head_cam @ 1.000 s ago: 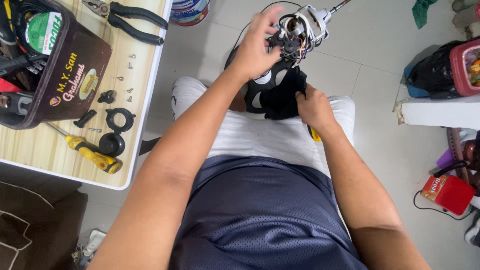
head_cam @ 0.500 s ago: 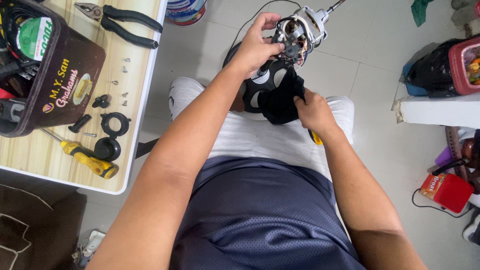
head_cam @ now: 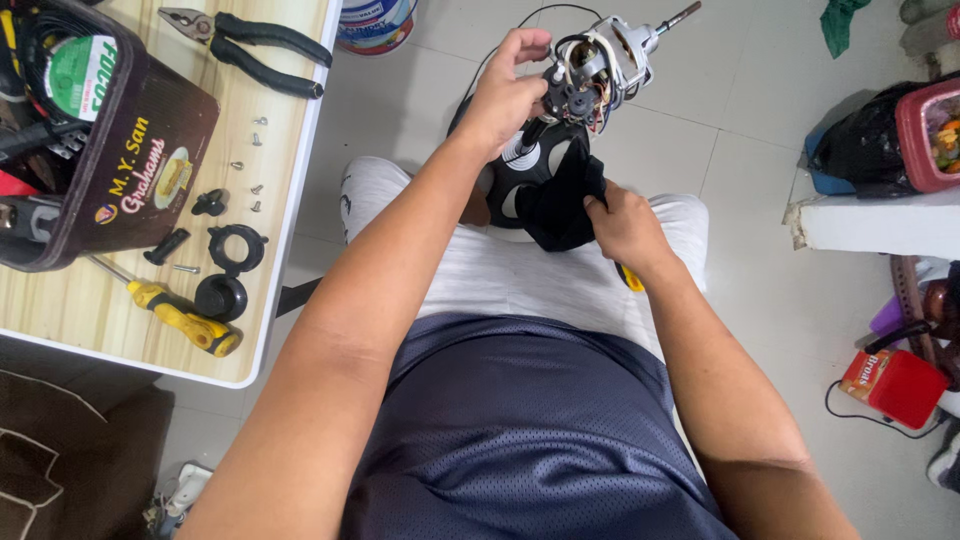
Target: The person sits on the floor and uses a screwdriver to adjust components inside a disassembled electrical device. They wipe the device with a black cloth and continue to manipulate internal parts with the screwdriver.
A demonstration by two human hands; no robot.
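**Motor Unit Held Above the Lap — Shaft Pointing Far-Right**

The left hand (head_cam: 505, 95) grips the exposed fan motor (head_cam: 600, 65) from its left side, fingers closed on the wiring end. The motor's long axis runs far-right. The right hand (head_cam: 625, 228) — nearer, lower — pinches the black housing (head_cam: 555, 195).

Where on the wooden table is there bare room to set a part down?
Free: the strip of the light wooden table between the black-handled pliers and the small silver screws. Crowded: around the black plastic rings and yellow-handled screwdriver, beside the brown tin box.
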